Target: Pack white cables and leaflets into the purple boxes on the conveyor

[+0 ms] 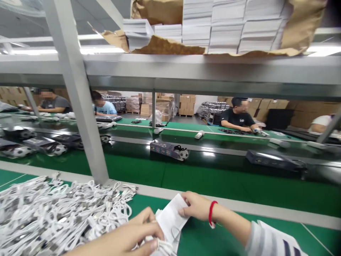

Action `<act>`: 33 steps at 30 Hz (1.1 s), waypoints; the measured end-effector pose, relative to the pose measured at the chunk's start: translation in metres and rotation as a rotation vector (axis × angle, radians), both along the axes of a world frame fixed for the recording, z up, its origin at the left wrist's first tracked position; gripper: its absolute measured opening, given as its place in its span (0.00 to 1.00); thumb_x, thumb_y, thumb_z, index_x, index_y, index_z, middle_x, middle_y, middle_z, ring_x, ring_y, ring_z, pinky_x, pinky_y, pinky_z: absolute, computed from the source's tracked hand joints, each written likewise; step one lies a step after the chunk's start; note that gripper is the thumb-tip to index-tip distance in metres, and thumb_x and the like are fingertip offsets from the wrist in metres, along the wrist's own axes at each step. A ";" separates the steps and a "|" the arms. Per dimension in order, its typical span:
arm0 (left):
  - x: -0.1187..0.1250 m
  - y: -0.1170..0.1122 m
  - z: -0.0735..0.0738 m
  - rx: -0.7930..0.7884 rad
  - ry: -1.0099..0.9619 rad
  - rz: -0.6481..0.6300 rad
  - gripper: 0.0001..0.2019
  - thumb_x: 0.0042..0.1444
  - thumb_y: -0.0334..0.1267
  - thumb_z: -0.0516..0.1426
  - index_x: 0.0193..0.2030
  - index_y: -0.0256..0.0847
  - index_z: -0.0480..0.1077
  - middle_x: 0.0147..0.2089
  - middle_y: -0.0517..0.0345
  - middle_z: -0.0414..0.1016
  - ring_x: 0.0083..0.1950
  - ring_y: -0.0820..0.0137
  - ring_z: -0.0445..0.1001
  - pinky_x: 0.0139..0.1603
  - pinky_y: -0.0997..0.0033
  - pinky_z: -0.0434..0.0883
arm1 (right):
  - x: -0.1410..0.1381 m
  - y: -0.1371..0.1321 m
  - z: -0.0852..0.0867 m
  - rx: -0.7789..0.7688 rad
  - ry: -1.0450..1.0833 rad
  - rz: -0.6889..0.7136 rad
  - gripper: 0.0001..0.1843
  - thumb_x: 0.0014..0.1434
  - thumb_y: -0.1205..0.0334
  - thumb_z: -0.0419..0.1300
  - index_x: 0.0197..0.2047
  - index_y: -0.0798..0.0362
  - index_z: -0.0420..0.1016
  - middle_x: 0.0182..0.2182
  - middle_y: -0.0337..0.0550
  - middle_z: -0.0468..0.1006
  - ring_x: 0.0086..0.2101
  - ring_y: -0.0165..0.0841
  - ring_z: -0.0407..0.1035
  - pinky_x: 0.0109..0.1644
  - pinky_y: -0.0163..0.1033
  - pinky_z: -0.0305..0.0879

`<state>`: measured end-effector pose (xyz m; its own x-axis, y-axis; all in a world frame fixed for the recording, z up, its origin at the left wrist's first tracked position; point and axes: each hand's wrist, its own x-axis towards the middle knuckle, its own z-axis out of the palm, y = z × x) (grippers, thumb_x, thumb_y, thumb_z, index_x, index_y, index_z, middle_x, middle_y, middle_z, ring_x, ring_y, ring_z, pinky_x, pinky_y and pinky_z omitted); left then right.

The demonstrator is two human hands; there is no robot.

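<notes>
Your left hand [125, 236] comes in at the near edge of the view, its fingers curled closed around a coiled white cable [162, 246] at the bottom of a white leaflet [170, 220]. Your right hand [195, 207] grips the leaflet's upper right edge between thumb and fingers, with a red wristband [211, 213] on that wrist and a striped sleeve [269, 241] behind it. The leaflet stands tilted between your hands, above the green bench mat [213, 234], and its lower end is partly hidden by your left hand. Just to your left, a heap of white cables [53, 217] spreads over the near left of the mat, its edge almost touching your left hand. Beyond the mat, a conveyor belt [128, 167] runs across the view, carrying boxes with footballs [169, 150] fixed to them. A steel upright [77, 89] rises at the left and supports a steel shelf [186, 69] overhead, where stacks of white paper [213, 25] sit on torn brown wrapping [160, 46]. Across the belt, a co-worker in a black T-shirt [237, 117] works with both hands at the far bench, and brown cartons [186, 105] are piled well behind.
</notes>
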<state>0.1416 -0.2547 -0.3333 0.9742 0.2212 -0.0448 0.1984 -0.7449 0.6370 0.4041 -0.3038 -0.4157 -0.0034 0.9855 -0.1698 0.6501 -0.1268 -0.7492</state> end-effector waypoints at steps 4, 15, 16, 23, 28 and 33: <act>0.053 0.033 0.009 0.081 0.008 0.040 0.16 0.65 0.47 0.46 0.45 0.45 0.71 0.41 0.59 0.64 0.41 0.72 0.67 0.46 0.75 0.65 | 0.033 -0.027 0.019 -0.145 0.027 -0.049 0.15 0.40 0.62 0.66 0.33 0.52 0.69 0.28 0.33 0.70 0.29 0.29 0.62 0.31 0.32 0.57; 0.282 0.173 -0.039 0.542 -0.133 0.462 0.16 0.63 0.35 0.48 0.52 0.45 0.73 0.51 0.51 0.71 0.51 0.62 0.69 0.50 0.69 0.64 | 0.038 -0.069 0.102 -0.137 -0.110 0.149 0.18 0.51 0.67 0.56 0.45 0.48 0.77 0.30 0.38 0.76 0.32 0.31 0.68 0.36 0.32 0.61; 0.294 0.179 -0.045 0.531 -0.111 0.481 0.16 0.63 0.34 0.48 0.50 0.43 0.74 0.50 0.49 0.72 0.50 0.61 0.70 0.50 0.67 0.65 | 0.044 -0.064 0.104 -0.121 -0.093 0.121 0.12 0.52 0.64 0.57 0.39 0.50 0.79 0.29 0.39 0.76 0.30 0.31 0.68 0.33 0.32 0.61; 0.321 0.181 -0.081 0.494 -0.028 0.485 0.12 0.56 0.33 0.54 0.43 0.40 0.77 0.56 0.42 0.67 0.59 0.49 0.59 0.57 0.49 0.58 | 0.142 -0.013 0.092 0.095 0.030 -0.392 0.13 0.56 0.54 0.55 0.36 0.55 0.69 0.21 0.40 0.74 0.21 0.31 0.70 0.17 0.28 0.53; 0.315 0.181 -0.087 0.451 -0.131 0.444 0.20 0.57 0.36 0.53 0.56 0.50 0.67 0.63 0.50 0.57 0.62 0.55 0.56 0.59 0.57 0.58 | 0.200 0.059 0.065 0.149 -0.026 -0.836 0.11 0.60 0.62 0.52 0.45 0.56 0.65 0.31 0.44 0.77 0.24 0.31 0.75 0.18 0.29 0.58; 0.295 0.222 -0.079 0.380 -0.250 0.702 0.20 0.61 0.36 0.47 0.60 0.47 0.63 0.61 0.47 0.59 0.62 0.58 0.57 0.60 0.61 0.58 | 0.218 0.119 0.036 0.041 -0.235 -0.857 0.12 0.64 0.58 0.53 0.45 0.58 0.69 0.35 0.43 0.76 0.29 0.28 0.72 0.30 0.34 0.69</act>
